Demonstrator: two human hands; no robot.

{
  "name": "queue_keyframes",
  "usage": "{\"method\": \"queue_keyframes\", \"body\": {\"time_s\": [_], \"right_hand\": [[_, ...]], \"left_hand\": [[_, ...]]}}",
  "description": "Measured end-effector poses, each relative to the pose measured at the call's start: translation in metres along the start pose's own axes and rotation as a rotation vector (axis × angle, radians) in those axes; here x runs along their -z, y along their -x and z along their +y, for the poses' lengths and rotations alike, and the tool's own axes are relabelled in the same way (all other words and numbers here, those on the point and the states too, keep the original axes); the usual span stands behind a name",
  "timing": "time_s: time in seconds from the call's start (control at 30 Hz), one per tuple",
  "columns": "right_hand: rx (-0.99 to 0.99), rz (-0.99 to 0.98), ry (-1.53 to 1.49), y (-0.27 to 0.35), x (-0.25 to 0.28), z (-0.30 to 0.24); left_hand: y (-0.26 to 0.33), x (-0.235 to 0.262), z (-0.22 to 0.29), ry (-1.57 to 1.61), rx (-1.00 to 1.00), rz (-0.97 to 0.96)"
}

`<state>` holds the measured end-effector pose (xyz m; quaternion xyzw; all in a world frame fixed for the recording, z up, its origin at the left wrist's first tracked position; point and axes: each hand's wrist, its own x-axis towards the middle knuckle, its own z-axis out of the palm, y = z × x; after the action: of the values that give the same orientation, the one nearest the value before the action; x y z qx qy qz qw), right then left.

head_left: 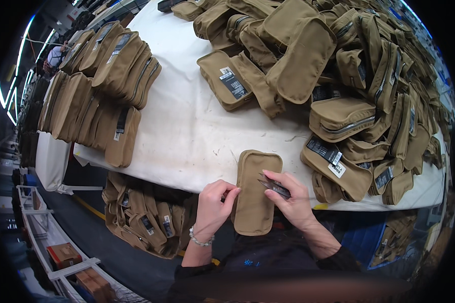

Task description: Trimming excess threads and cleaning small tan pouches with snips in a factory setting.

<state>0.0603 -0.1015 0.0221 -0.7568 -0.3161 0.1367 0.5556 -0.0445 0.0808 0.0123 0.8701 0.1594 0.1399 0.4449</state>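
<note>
A tan fabric pouch (255,212) with rounded ends lies in front of me, its lower end reaching past the table's near edge. The fingers of my left hand (213,206) are closed in a pinch at the pouch's left edge. My right hand (294,197) is wrapped round a small pair of dark thread snips (275,187). The points of the snips lie over the upper right part of the pouch, blades slightly apart. Whether a thread is between my left fingertips is too small to tell.
A large heap of tan pouches (303,60) covers the right and far side of the white-covered table (174,101). Neat stacks of pouches (119,65) stand at the left. Below the table's left edge, a container holds more pouches (146,222). A blue bin (361,235) stands low at right.
</note>
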Motion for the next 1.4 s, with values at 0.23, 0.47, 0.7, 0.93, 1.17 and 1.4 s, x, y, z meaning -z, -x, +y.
{"method": "queue_keyframes", "body": {"time_s": [0.23,0.47,0.7,0.93,1.17,1.4], "right_hand": [[0.075,-0.002,0.351,0.001,0.004,-0.003],[0.312,-0.197,0.712,-0.013,0.008,-0.032],[0.109,-0.089,0.326,-0.018,-0.001,-0.004],[-0.206,0.109,0.048,0.016,-0.017,0.039],[-0.277,-0.076,-0.467,0.003,-0.02,0.029],[-0.346,-0.012,-0.318,0.021,0.021,0.033]], "left_hand": [[0.002,0.0,-0.013,0.253,0.076,-0.026],[-0.007,-0.002,-0.042,0.26,-0.248,0.064],[-0.038,-0.011,-0.056,0.518,-0.44,-0.192],[-0.031,-0.015,-0.04,0.661,-0.25,-0.225],[-0.043,-0.003,0.018,0.174,-0.724,-0.241],[-0.047,-0.012,0.028,0.161,-0.514,-0.125]]}}
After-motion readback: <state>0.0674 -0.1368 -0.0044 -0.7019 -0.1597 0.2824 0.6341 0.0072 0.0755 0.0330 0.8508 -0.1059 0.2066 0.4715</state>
